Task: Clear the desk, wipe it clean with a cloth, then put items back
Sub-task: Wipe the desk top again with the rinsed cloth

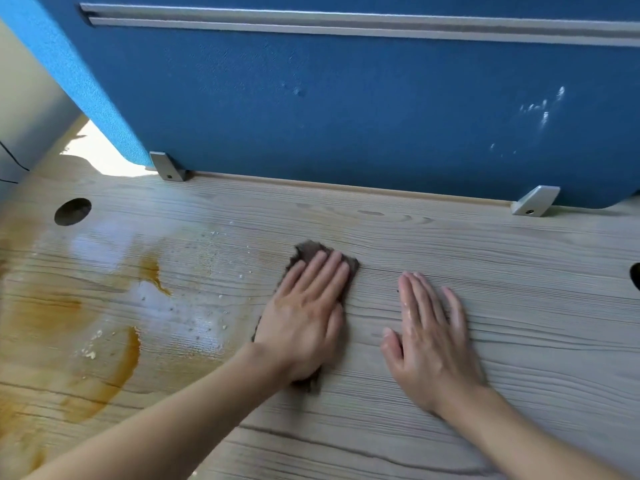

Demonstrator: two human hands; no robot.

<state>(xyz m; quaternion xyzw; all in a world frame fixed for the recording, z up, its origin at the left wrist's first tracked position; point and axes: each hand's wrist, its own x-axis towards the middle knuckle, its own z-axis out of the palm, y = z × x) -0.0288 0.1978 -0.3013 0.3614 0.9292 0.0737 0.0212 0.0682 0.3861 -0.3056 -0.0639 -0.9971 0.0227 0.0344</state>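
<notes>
Nearest the camera, two bare forearms reach over the desk [450, 244]. Left hand [304, 313] lies flat on a brown cloth [306, 249], fingers extended and pressed together, covering most of it. Right hand [429, 334] rests palm-down on bare wood just beside the cloth, fingers slightly spread, holding nothing. Left of the cloth: an amber spill [117, 362], wet sheen and pale crumbs [90, 351]. Farther back, a round cable hole [72, 211]. Behind, a blue partition [346, 116] on two grey brackets [169, 167].
</notes>
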